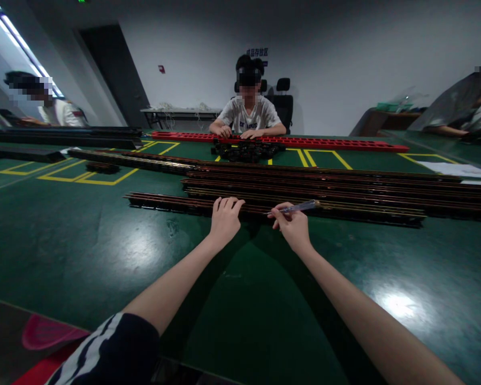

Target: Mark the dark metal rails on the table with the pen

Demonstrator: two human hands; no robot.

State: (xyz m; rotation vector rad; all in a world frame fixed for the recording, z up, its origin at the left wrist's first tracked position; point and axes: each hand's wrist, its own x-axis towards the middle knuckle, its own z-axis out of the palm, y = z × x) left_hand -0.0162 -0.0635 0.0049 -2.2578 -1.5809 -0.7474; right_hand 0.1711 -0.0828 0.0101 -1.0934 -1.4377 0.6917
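Observation:
A long, dark, slotted strip (pixel 163 202) with reddish-brown edges lies across the green table in front of me. My left hand (pixel 226 220) grips this strip from above, its fingers bent over the top edge; the fingertips on the far side are hidden. Pinched in my right hand (pixel 291 225) is a slim screwdriver (pixel 302 206) with a clear handle. Its thin tip points left, at the front face of the strip, between my two hands. Whether the tip touches the strip I cannot tell.
Just behind lie several similar strips (pixel 324 184) side by side. Farther back are a pile of small black parts (pixel 246 149) and a long red slotted strip (pixel 344 143), with a co-worker (pixel 248 112) seated there. Black channels (pixel 63 136) lie left, white papers (pixel 457 169) right.

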